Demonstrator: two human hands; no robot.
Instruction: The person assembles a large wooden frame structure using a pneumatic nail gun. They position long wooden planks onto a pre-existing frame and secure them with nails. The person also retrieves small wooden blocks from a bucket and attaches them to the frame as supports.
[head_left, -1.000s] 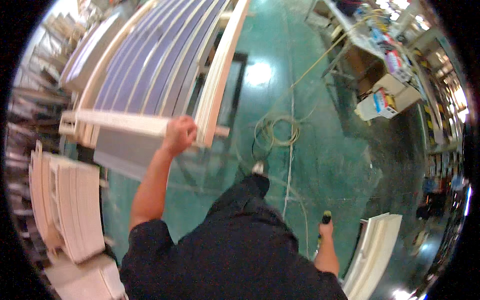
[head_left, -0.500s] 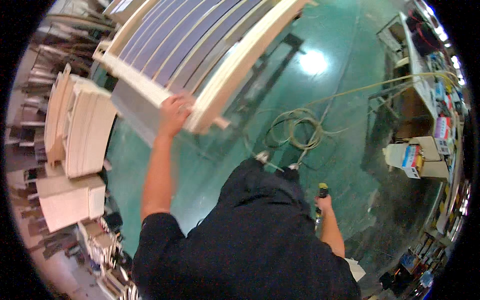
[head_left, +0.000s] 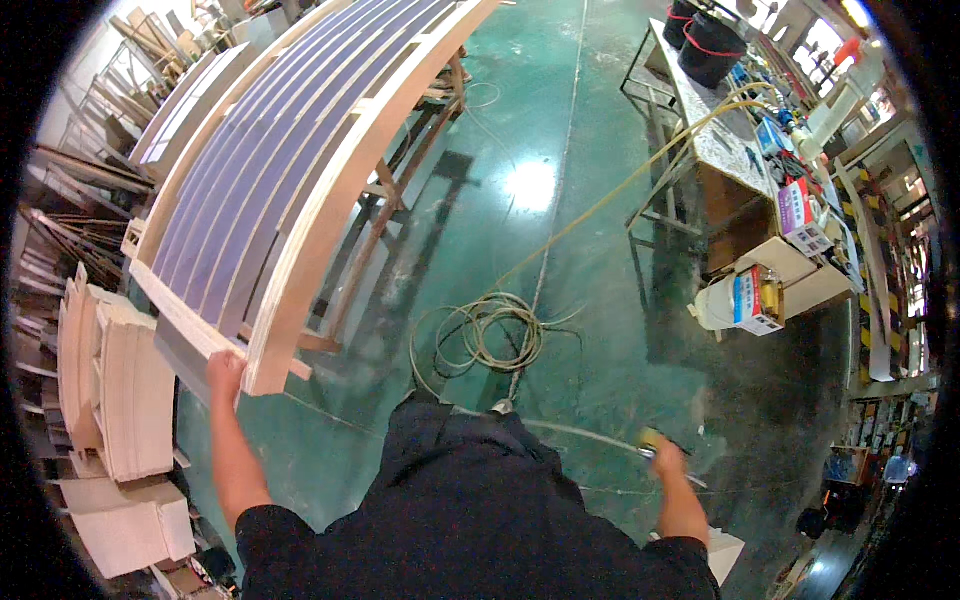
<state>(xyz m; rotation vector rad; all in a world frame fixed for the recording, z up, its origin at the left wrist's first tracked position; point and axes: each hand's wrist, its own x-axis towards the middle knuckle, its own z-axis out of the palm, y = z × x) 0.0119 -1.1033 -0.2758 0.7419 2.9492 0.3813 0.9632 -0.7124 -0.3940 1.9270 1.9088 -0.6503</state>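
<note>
A large curved wooden frame (head_left: pixel 290 270) with purple-grey slats between pale strips stands at the left, raised on a stand. My left hand (head_left: pixel 226 372) grips its near end rail, close to the corner, with the fingers closed over the edge. Off to the right, well away from the frame, my right hand (head_left: pixel 668 462) is closed around a yellow-and-black hand-held air tool (head_left: pixel 652 441). A pale hose (head_left: pixel 590 434) runs to this tool from the left. The tool is small and partly blurred, so its exact kind is unclear.
A coiled hose (head_left: pixel 505 335) lies on the green floor just ahead of my feet. Stacked curved wood pieces (head_left: pixel 135 390) stand at the left. To the right is a workbench (head_left: pixel 715 150) with black buckets (head_left: pixel 712 50), boxes (head_left: pixel 755 300) and a yellow hose (head_left: pixel 620 205).
My view has shifted, and the frame appears lower and further left. My left hand stays at its near end. My right hand, holding the tool, has swung outward to the right.
</note>
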